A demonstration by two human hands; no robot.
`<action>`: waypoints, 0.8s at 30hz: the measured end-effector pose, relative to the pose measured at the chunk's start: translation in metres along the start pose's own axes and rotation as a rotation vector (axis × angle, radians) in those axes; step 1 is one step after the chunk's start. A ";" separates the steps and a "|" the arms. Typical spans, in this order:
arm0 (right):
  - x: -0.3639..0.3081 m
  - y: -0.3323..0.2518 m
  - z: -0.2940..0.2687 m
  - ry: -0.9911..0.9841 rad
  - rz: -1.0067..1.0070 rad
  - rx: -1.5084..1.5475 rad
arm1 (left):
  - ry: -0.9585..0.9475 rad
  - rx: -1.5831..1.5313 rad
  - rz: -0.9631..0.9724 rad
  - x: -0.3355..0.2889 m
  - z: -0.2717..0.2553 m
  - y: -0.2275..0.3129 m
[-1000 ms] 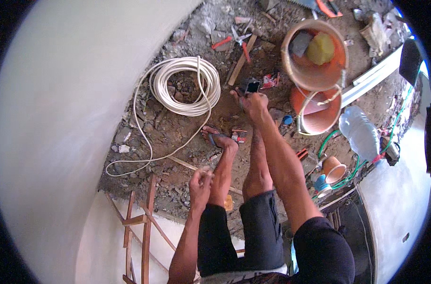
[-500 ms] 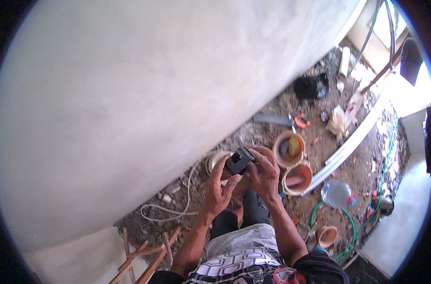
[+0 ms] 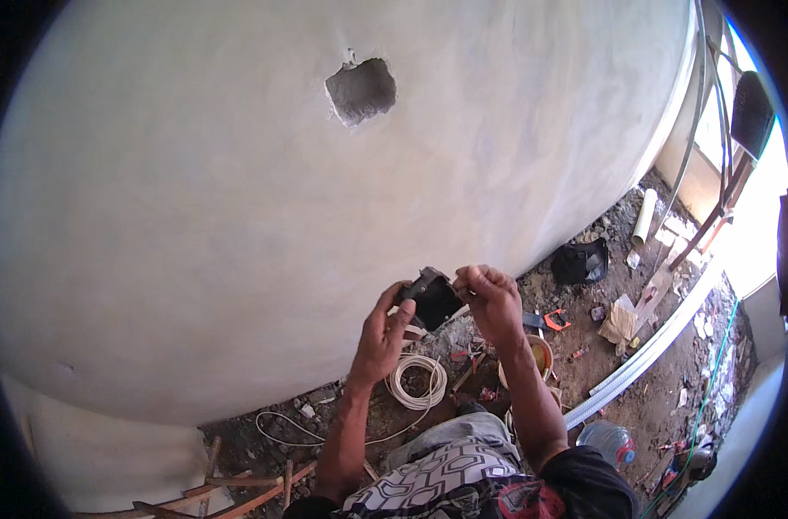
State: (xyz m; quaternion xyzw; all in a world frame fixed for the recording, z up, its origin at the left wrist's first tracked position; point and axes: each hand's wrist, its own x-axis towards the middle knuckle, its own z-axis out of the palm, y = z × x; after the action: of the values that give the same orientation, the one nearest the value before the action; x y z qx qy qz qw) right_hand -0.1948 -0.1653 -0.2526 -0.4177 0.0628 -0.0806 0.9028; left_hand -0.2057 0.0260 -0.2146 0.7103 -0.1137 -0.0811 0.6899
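Observation:
Between my hands is a small black electrical wall box (image 3: 434, 303), its hollow side showing. My left hand (image 3: 381, 336) is closed round its left side, with the thumb against its edge. My right hand (image 3: 492, 298) is at the box's right edge, thumb and fingers pinched together. Whether they grip the box's edge or some small piece there is hidden. Beyond my hands, the pale plastered wall (image 3: 238, 216) has a rough square hole (image 3: 362, 91) cut into it.
On the dirt floor lie a coil of white cable (image 3: 416, 381), an orange-handled saw (image 3: 549, 321), long white pipes (image 3: 640, 363) and a black bag (image 3: 581, 262). A clear plastic bottle (image 3: 603, 441) is at the right. Wooden pieces (image 3: 264, 497) are at lower left.
My view has tipped up toward the wall, bringing the square hole into sight. The box has been turned so its hollow shows, and my right hand has shifted to a pinch at its edge.

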 end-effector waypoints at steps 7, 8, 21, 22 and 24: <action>0.007 -0.052 0.028 -0.203 -0.679 -0.909 | 0.101 0.360 0.172 0.036 0.001 0.043; 0.010 -0.056 0.038 -0.255 -0.720 -0.958 | 0.101 0.375 0.202 0.046 0.000 0.053; 0.120 -0.091 0.154 -0.106 -1.115 -0.833 | 0.434 0.528 0.657 0.142 -0.010 0.158; 0.124 -0.091 0.156 -0.107 -1.109 -0.825 | 0.456 0.537 0.681 0.146 -0.010 0.158; 0.129 -0.091 0.160 -0.116 -1.076 -0.820 | 0.499 0.517 0.716 0.153 -0.010 0.156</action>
State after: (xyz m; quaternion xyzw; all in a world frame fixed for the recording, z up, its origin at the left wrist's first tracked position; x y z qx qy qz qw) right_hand -0.0484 -0.1292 -0.0862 -0.7030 -0.1769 -0.4660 0.5074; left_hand -0.0637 -0.0099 -0.0517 0.7723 -0.1981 0.3633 0.4820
